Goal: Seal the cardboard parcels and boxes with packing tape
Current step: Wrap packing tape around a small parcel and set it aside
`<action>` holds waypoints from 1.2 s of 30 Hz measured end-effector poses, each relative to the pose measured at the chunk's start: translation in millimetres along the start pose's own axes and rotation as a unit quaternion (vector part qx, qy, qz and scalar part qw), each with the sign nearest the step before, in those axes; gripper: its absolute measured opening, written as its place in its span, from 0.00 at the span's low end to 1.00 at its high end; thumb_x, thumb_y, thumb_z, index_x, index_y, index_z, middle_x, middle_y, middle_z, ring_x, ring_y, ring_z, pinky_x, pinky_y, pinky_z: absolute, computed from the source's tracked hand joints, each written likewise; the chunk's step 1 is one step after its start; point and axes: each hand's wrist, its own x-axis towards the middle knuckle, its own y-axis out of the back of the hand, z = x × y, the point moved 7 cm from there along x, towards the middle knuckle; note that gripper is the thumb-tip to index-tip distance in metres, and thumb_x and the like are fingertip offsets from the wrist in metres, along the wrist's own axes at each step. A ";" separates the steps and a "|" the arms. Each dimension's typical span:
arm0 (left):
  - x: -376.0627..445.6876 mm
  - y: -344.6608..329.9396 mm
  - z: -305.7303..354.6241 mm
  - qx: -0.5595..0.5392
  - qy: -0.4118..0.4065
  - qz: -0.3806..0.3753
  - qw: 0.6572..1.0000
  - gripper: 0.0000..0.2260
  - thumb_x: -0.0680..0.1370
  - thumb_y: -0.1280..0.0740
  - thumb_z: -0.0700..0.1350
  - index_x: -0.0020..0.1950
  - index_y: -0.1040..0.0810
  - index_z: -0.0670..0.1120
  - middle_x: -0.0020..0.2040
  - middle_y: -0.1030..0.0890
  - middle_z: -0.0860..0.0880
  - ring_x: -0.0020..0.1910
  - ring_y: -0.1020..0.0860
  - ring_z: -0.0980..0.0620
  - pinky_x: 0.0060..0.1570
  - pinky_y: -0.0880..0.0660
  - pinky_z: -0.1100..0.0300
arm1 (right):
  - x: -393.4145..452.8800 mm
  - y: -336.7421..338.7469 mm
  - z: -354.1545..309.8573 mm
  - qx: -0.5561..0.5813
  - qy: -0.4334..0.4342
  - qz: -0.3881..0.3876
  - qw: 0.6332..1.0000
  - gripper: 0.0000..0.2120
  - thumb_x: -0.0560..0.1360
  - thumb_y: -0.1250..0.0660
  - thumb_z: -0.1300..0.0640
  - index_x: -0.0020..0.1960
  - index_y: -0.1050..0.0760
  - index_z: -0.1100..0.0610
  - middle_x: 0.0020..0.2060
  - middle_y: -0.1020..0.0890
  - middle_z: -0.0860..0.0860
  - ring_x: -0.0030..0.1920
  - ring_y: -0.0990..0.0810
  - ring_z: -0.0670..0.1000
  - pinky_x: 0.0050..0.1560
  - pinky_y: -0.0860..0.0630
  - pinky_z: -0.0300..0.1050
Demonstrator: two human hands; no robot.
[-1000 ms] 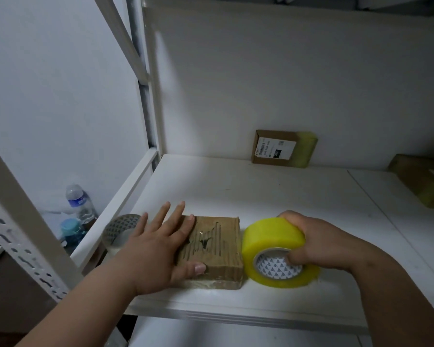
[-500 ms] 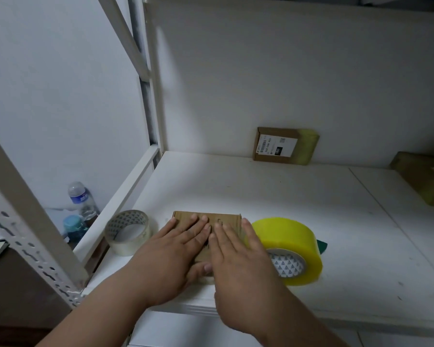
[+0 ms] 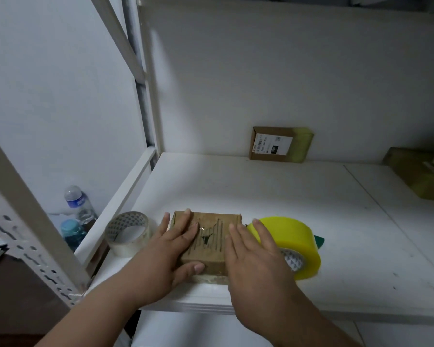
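A small flat cardboard parcel point(image 3: 211, 236) lies near the front edge of the white shelf point(image 3: 273, 196), its top scuffed and torn. My left hand point(image 3: 171, 249) lies flat on the parcel's left part, fingers straight, thumb along its front edge. My right hand point(image 3: 256, 259) rests flat against the parcel's right side, fingers straight. A fat yellow roll of packing tape point(image 3: 293, 244) stands just right of the parcel, partly behind my right hand, with a dark green tab at its far side. A clear tape roll point(image 3: 128, 231) lies left of the parcel.
A taped parcel with a white label point(image 3: 281, 144) leans against the back wall. Another taped box point(image 3: 421, 171) sits at the right edge. White rack posts point(image 3: 30, 221) stand at the left; a water bottle point(image 3: 77, 204) and a blue-capped bottle point(image 3: 72, 231) are below, beyond the shelf.
My right hand let go of the yellow roll and came onto the parcel beside my left hand. Since then the two hands have slid apart toward the parcel's sides.
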 end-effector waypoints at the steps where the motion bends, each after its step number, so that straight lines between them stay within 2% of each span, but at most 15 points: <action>1: -0.7 -0.8 -2.2 -0.046 0.008 0.016 0.999 0.49 0.62 0.55 0.83 0.77 0.51 0.59 0.77 0.63 0.64 0.78 0.63 0.57 0.71 0.61 0.69 | 0.9 0.0 -0.4 0.018 -0.003 0.001 1.000 0.30 0.66 0.41 0.51 0.60 0.21 0.69 0.61 0.21 0.67 0.60 0.20 0.64 0.69 0.48 0.60; 4: 0.6 -2.4 -5.2 -0.114 0.018 0.030 0.993 0.52 0.61 0.49 0.84 0.78 0.45 0.57 0.76 0.60 0.68 0.76 0.57 0.68 0.69 0.56 0.76 | 5.3 -2.0 -2.3 0.034 0.006 -0.004 0.999 0.33 0.52 0.27 0.51 0.54 0.18 0.66 0.53 0.17 0.66 0.50 0.16 0.61 0.58 0.38 0.55; 8: 1.1 -0.2 -2.9 -0.063 0.030 -0.009 0.998 0.53 0.60 0.58 0.84 0.79 0.50 0.56 0.77 0.61 0.65 0.78 0.54 0.60 0.69 0.56 0.74 | 5.4 4.0 -1.7 0.042 0.026 0.018 0.999 0.36 0.52 0.26 0.51 0.59 0.21 0.60 0.53 0.18 0.66 0.51 0.17 0.61 0.61 0.40 0.57; 10: -0.8 2.6 -0.6 0.032 0.042 -0.034 0.998 0.55 0.58 0.67 0.83 0.80 0.53 0.56 0.77 0.64 0.63 0.80 0.55 0.53 0.73 0.56 0.67 | -1.5 10.7 3.6 0.077 0.048 0.059 0.994 0.34 0.55 0.28 0.51 0.61 0.22 0.55 0.59 0.19 0.59 0.57 0.18 0.56 0.66 0.43 0.58; 12: -1.2 13.8 10.7 0.152 0.039 -0.023 0.987 0.54 0.60 0.69 0.81 0.80 0.52 0.56 0.77 0.65 0.59 0.79 0.58 0.42 0.76 0.54 0.49 | -11.2 22.6 19.6 0.121 0.043 0.123 0.984 0.33 0.59 0.31 0.51 0.65 0.25 0.49 0.67 0.23 0.51 0.66 0.24 0.50 0.70 0.47 0.60; 14: 0.7 30.3 30.0 0.242 0.026 0.019 0.970 0.47 0.66 0.60 0.77 0.80 0.46 0.54 0.80 0.62 0.52 0.78 0.62 0.39 0.74 0.53 0.37 | -18.8 30.4 50.8 0.173 -0.016 0.156 0.972 0.35 0.60 0.33 0.52 0.68 0.30 0.45 0.73 0.30 0.47 0.72 0.33 0.48 0.73 0.53 0.57; 17: 7.2 28.3 40.6 0.236 0.046 -0.035 0.970 0.48 0.67 0.49 0.76 0.80 0.59 0.54 0.78 0.70 0.51 0.76 0.72 0.45 0.76 0.62 0.39 | -25.8 8.0 108.3 0.258 -0.139 0.066 0.954 0.44 0.59 0.37 0.48 0.75 0.43 0.42 0.78 0.45 0.46 0.76 0.47 0.45 0.74 0.54 0.49; 18: 12.4 26.1 44.1 0.235 0.043 -0.055 0.969 0.50 0.67 0.46 0.77 0.79 0.63 0.54 0.78 0.71 0.52 0.76 0.72 0.46 0.76 0.63 0.40 | -28.3 -8.7 121.5 0.325 -0.165 0.002 0.931 0.48 0.58 0.36 0.47 0.77 0.48 0.42 0.78 0.47 0.46 0.76 0.47 0.46 0.74 0.48 0.49; 20: 24.7 20.3 52.1 0.229 0.020 -0.070 0.971 0.54 0.64 0.44 0.79 0.79 0.65 0.54 0.78 0.69 0.53 0.76 0.71 0.49 0.75 0.65 0.40 | -34.1 -39.0 131.2 0.522 -0.193 -0.088 0.826 0.52 0.54 0.31 0.48 0.75 0.47 0.38 0.74 0.40 0.48 0.70 0.35 0.52 0.65 0.31 0.49; 23: 41.6 5.0 61.4 0.205 0.009 -0.115 0.972 0.56 0.64 0.36 0.77 0.79 0.64 0.56 0.80 0.64 0.54 0.78 0.66 0.49 0.74 0.63 0.39 | -32.4 -64.8 131.9 0.718 -0.194 -0.046 0.667 0.48 0.50 0.27 0.56 0.69 0.35 0.38 0.64 0.28 0.54 0.58 0.23 0.59 0.56 0.22 0.59; 26: 51.1 -3.5 62.6 0.192 0.013 -0.119 0.974 0.55 0.64 0.31 0.73 0.79 0.61 0.57 0.80 0.54 0.54 0.79 0.56 0.49 0.74 0.59 0.37 | -30.9 -85.0 132.4 0.797 -0.205 0.010 0.567 0.44 0.51 0.24 0.62 0.66 0.30 0.47 0.62 0.24 0.61 0.58 0.21 0.63 0.55 0.23 0.61; 28: 53.0 -3.0 62.1 0.185 0.008 -0.096 0.978 0.55 0.63 0.30 0.73 0.79 0.59 0.59 0.78 0.49 0.54 0.77 0.51 0.48 0.74 0.57 0.37 | -34.3 -96.8 130.2 0.812 -0.213 0.010 0.544 0.44 0.49 0.21 0.59 0.65 0.28 0.52 0.59 0.21 0.63 0.56 0.19 0.63 0.56 0.23 0.64; 32: 50.7 5.6 59.3 0.146 -0.008 -0.057 0.988 0.55 0.59 0.30 0.75 0.77 0.58 0.66 0.74 0.45 0.56 0.74 0.47 0.50 0.73 0.52 0.40 | -35.9 -87.0 128.5 0.789 -0.203 0.042 0.578 0.38 0.50 0.19 0.56 0.60 0.24 0.52 0.53 0.16 0.58 0.54 0.18 0.62 0.56 0.23 0.68; 34: 49.4 15.4 58.5 0.077 -0.018 -0.028 0.996 0.52 0.56 0.31 0.76 0.72 0.59 0.75 0.72 0.43 0.57 0.72 0.43 0.51 0.73 0.46 0.44 | -31.6 -61.5 135.4 0.798 -0.179 0.099 0.566 0.36 0.49 0.17 0.54 0.56 0.22 0.50 0.52 0.16 0.59 0.53 0.17 0.63 0.52 0.19 0.62; 36: 46.7 28.4 58.1 -0.074 -0.020 0.005 0.997 0.50 0.54 0.29 0.73 0.69 0.56 0.80 0.68 0.41 0.60 0.70 0.39 0.53 0.72 0.39 0.50 | -25.5 -30.9 145.9 0.814 -0.154 0.147 0.540 0.41 0.47 0.14 0.48 0.57 0.24 0.52 0.51 0.16 0.57 0.51 0.16 0.60 0.46 0.18 0.53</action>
